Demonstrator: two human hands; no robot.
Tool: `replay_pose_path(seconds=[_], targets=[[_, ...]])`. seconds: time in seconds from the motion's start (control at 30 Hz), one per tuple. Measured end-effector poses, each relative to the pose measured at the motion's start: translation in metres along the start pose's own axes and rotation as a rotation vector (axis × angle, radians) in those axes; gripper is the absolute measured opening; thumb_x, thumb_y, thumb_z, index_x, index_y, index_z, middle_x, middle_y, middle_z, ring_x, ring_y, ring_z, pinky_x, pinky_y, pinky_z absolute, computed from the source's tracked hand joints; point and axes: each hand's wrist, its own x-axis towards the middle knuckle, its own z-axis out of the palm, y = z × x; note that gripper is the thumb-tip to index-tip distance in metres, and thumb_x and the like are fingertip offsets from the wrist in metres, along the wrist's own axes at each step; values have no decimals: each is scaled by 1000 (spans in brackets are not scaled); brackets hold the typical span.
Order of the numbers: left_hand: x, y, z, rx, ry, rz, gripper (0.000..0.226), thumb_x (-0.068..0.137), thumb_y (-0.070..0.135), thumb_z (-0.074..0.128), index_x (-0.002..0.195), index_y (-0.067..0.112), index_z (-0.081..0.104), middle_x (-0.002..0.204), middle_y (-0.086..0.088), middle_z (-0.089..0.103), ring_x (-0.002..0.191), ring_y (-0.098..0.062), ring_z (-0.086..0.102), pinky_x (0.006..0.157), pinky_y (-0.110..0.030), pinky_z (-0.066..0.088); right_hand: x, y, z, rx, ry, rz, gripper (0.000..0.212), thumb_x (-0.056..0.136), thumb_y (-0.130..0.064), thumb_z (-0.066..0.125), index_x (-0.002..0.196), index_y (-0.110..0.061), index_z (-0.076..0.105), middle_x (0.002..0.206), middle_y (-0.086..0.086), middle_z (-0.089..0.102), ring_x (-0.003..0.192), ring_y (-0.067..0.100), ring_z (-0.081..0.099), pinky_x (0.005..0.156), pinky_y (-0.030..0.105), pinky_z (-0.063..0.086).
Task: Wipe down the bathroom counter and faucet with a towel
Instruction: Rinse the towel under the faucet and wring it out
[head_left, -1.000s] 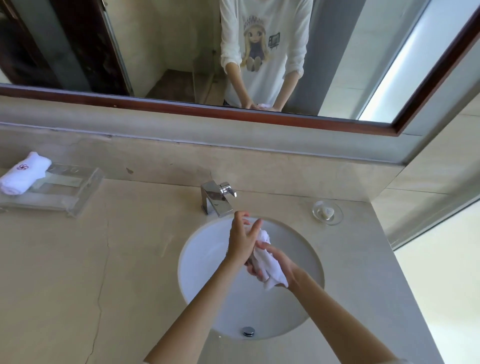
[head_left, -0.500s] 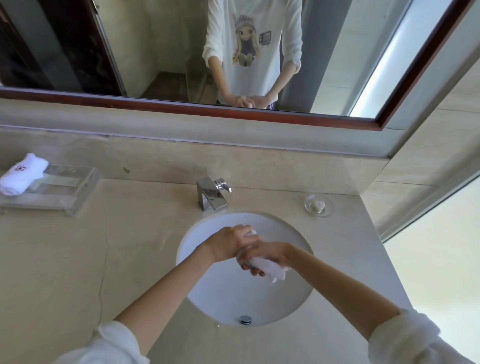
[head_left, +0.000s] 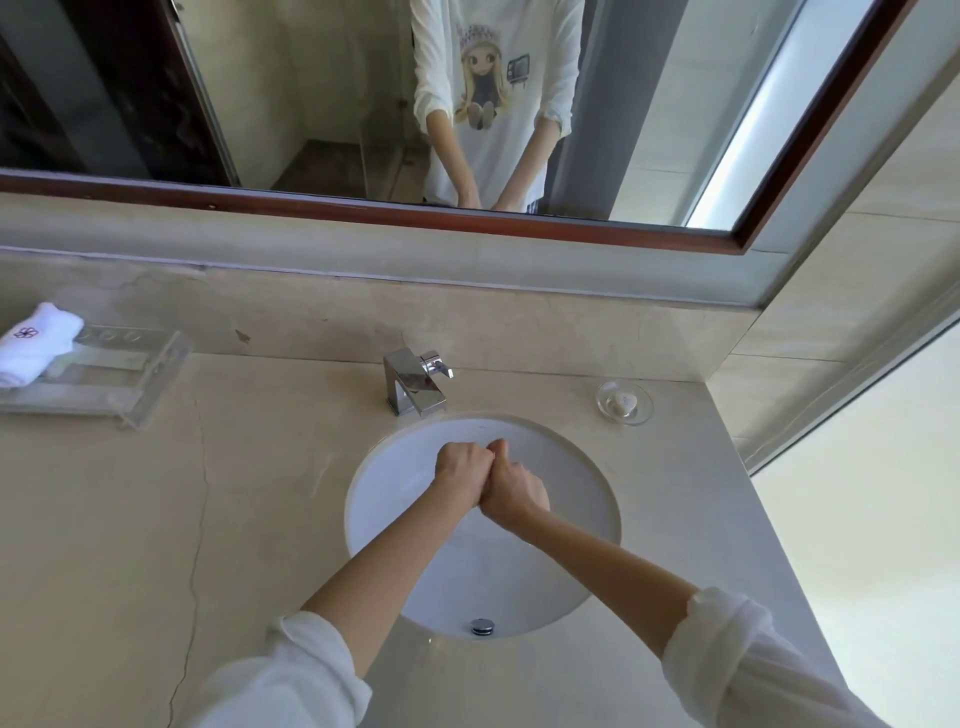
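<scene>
Over the white round sink (head_left: 395, 483) my left hand (head_left: 462, 470) and right hand (head_left: 514, 488) are both curled into fists and pressed knuckle to knuckle. The small white towel they hold is hidden inside the fists and does not show. The chrome square faucet (head_left: 415, 384) stands just behind the basin, about a hand's length beyond my knuckles. Beige stone counter (head_left: 234, 519) spreads to the left and right of the sink.
A rolled white towel (head_left: 36, 343) lies on a clear acrylic tray (head_left: 130, 384) at the far left. A glass soap dish (head_left: 623, 402) sits at the back right. The mirror (head_left: 311, 104) runs above the backsplash. The counter ends at the right edge, past the sink.
My hands have closed round the towel and turned knuckles up, so the cloth that hung below them is now out of sight. They also sit slightly farther toward the faucet.
</scene>
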Motion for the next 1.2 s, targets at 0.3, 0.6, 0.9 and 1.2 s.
replay_pose_path(seconds=[0.3,0.6,0.9,1.2], targets=[[5,-18,-6,-154,97,28,47,78,28,65,122,16,52,119,-6,58,113,-25,55,95,-40,42,7,17,-30,81,-127,-165,68,79,-18,68,134,-14,29,112,14,60,100,32,60,83,39,47],[-7,-29,8,-318,518,113,43,47,-7,75,82,13,60,96,-10,58,68,-24,64,35,-22,39,27,59,-15,1305,-706,598,74,79,-73,45,124,-14,55,122,12,57,103,33,59,86,47,49],[-16,-25,23,-413,677,366,38,63,8,80,94,13,59,105,-9,43,69,-24,62,39,-25,50,18,42,-18,1433,-874,270,78,56,-60,79,114,-11,59,107,8,71,93,25,70,70,30,58],[-16,-37,26,-79,542,377,42,50,-6,65,80,19,51,67,-4,54,49,-17,52,32,-16,31,22,18,-5,517,-568,161,17,82,-8,58,91,-12,45,57,1,44,44,13,39,37,20,27]])
